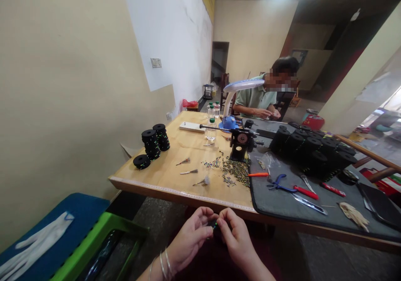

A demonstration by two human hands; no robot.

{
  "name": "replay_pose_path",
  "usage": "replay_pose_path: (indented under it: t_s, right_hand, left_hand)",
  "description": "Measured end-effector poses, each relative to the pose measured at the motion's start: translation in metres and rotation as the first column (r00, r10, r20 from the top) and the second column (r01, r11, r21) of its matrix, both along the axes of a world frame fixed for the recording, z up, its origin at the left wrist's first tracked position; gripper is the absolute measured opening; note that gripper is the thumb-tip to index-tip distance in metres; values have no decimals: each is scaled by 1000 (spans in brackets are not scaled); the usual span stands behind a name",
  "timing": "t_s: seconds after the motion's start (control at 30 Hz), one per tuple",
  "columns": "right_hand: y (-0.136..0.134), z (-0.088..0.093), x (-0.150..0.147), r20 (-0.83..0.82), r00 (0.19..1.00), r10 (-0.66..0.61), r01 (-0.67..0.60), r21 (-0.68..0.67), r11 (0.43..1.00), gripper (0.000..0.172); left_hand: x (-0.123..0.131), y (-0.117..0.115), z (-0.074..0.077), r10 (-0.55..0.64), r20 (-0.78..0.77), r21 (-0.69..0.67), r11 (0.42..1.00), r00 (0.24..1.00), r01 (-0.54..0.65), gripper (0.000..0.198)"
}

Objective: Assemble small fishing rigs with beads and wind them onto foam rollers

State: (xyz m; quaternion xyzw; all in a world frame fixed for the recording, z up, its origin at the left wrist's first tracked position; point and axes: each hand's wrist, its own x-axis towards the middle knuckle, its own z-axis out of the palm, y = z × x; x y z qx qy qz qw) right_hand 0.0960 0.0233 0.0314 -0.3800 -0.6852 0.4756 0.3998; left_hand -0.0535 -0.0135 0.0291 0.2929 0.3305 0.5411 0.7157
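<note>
My left hand [190, 236] and my right hand [235, 233] meet below the front edge of the wooden table [175, 170], fingers pinched together around a small black spool [214, 226] with a green glint. Most of the spool is hidden by my fingers. Bangles sit on my left wrist. On the table ahead lie a pile of small metal pieces [233, 170] and a black winding machine [240, 144].
Black spool stacks [155, 143] stand at the table's left, many more [313, 149] on the grey mat [282, 201] at right, with pliers [280, 183], red-handled tools and a glove. A seated person [266, 99] works at the far end beside a lamp [238, 93]. A white glove lies on a blue stool [46, 235].
</note>
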Motion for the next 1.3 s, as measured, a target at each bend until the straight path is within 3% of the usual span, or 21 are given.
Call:
replay_pose_path:
  t_s: [0.27, 0.5, 0.77, 1.07, 1.3]
  right_hand:
    - [-6, -9, -4, -68, 998, -13, 9, -67, 998, 25]
    - [-8, -6, -6, -112, 994, -13, 4, -80, 997, 25]
    - [-12, -6, -8, -118, 991, -61, 51, -81, 995, 25]
    - [-14, -2, -7, -90, 991, -101, 98, -36, 995, 25]
    - [-14, -2, -7, -148, 986, -73, 55, -121, 991, 26]
  left_hand:
    - [10, 0, 0, 44, 69, -50, 998, 997, -40, 25]
    - [19, 0, 0, 124, 13, -45, 991, 992, -123, 18]
    - [24, -1, -3, 195, -80, 47, 980, 978, -192, 24]
    - [22, 1, -5, 218, -172, 276, 947, 961, -165, 19]
    - [22, 0, -5, 173, -183, 237, 963, 968, -127, 21]
